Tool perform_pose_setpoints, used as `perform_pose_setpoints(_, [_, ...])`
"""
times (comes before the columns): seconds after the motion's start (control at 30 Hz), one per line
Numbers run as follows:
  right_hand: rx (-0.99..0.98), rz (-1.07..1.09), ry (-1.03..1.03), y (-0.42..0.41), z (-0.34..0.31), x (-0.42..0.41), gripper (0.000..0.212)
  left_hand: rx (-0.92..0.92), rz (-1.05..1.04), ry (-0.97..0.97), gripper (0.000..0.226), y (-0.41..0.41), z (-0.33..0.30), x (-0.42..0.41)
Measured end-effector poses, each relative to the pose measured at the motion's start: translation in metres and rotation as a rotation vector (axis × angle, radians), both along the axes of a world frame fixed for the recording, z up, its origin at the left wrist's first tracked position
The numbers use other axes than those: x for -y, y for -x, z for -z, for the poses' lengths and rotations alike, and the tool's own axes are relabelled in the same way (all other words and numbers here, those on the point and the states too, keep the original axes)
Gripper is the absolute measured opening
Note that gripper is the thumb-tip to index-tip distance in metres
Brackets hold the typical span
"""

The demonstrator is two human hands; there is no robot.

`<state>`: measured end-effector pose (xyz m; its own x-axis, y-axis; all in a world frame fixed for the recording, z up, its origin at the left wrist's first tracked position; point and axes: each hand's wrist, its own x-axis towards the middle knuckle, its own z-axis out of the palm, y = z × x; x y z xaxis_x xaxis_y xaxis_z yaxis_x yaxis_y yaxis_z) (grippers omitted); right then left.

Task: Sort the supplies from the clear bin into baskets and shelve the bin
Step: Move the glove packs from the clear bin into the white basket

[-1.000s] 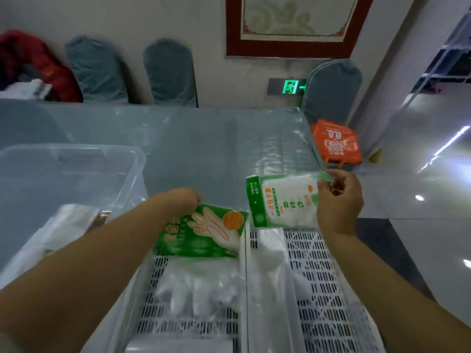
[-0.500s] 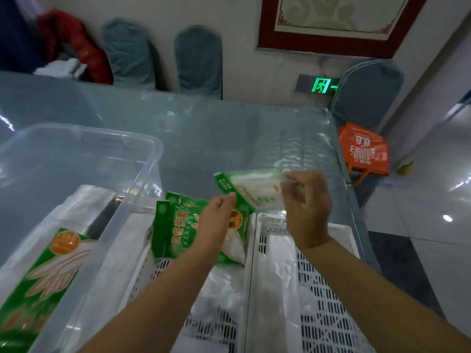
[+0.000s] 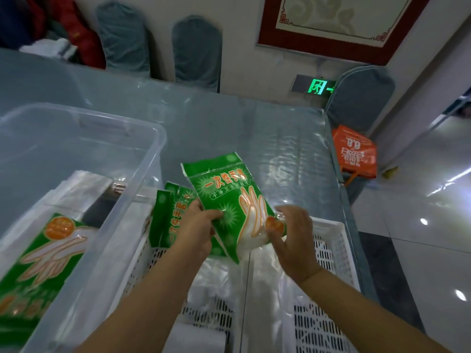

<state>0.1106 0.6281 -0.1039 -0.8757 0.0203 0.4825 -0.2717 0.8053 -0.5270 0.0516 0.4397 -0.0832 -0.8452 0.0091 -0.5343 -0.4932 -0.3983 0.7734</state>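
Fingers (image 3: 214,215) round green glove packet (image 3: 229,200)

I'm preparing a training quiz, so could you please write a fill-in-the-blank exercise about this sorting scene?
1. Both hands hold a ____ glove packet.
2. The left hand grips its ____ edge.
3. Another packet lies inside the ____ bin.
4. The baskets under the right hand are ____ in colour.

Missing words: green; left; clear; white
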Motion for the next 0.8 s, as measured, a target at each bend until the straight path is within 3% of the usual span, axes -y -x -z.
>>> perform_pose_setpoints(0.07, [0.313,0.105,0.253,0.015,-0.009,0.004,0.060,-0.026,-0.011,-0.050,0.034,-0.004,0.003,0.008])
perform_pose_setpoints(0.13, [0.672,0.078,0.643,0.033,-0.018,0.010,0.045,-0.080,-0.026,-0.069,0.038,-0.006,0.006,0.016])
perform_pose_setpoints(0.2, [0.846,0.004,0.754,0.047,-0.021,0.018,0.029,-0.143,-0.030,-0.014,0.044,-0.008,0.010,0.024])
perform_pose_setpoints(0.33, [0.727,-0.068,0.343,0.072,-0.018,0.042,0.016,-0.168,-0.009,0.164,0.046,-0.012,0.026,0.043])
perform_pose_setpoints(0.5, [0.616,-0.161,-0.237,0.106,-0.019,0.056,0.011,-0.054,-0.009,0.731,0.038,-0.027,0.048,0.070])
perform_pose_setpoints(0.6, [0.525,-0.187,-0.512,0.118,-0.017,0.061,0.020,-0.278,0.255,1.028,0.036,-0.049,0.059,0.079])
perform_pose_setpoints(0.7, [0.484,-0.199,-0.569,0.127,-0.016,0.063,0.024,-0.600,0.717,1.330,0.040,-0.051,0.069,0.073])
perform_pose_setpoints(0.8, [0.469,-0.201,-0.584,0.130,-0.012,0.061,0.025,-0.666,1.020,1.515,0.054,-0.047,0.078,0.065])
